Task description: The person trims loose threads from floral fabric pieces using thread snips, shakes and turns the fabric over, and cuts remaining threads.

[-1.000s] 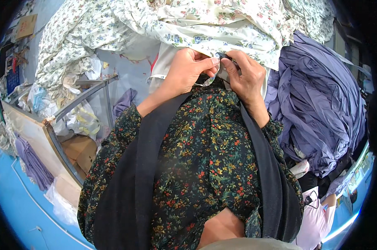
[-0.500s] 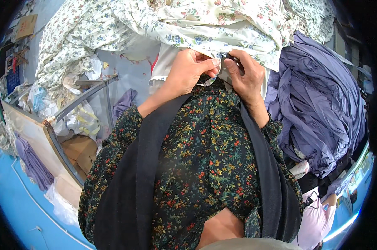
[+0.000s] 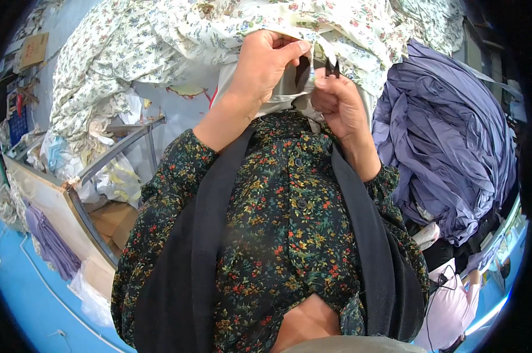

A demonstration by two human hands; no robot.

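Note:
White floral fabric [image 3: 178, 44] lies heaped across the far side in front of me. My left hand [image 3: 265, 66] is closed, thumb and forefinger pinching the fabric's near edge. From that pinch a narrow strip of the fabric [image 3: 312, 66] runs down to my right hand [image 3: 339, 100]. My right hand is closed too, with its thumb and forefinger on the lower part of the strip. Dark pointed tips of what look like thread snips [image 3: 333, 68] stick up from the right fist; the rest is hidden in the fingers.
A big heap of purple-grey fabric [image 3: 442, 135] lies to my right. At the left stands a metal-framed bin [image 3: 89, 220] with scraps, plastic and cardboard. A cardboard box [image 3: 34, 49] is at the far left. Another person in a pink top [image 3: 445, 312] is at the lower right.
My left hand has moved up and away from me with the fabric edge. The strip is now stretched between my hands, and the dark tips show above my right fist.

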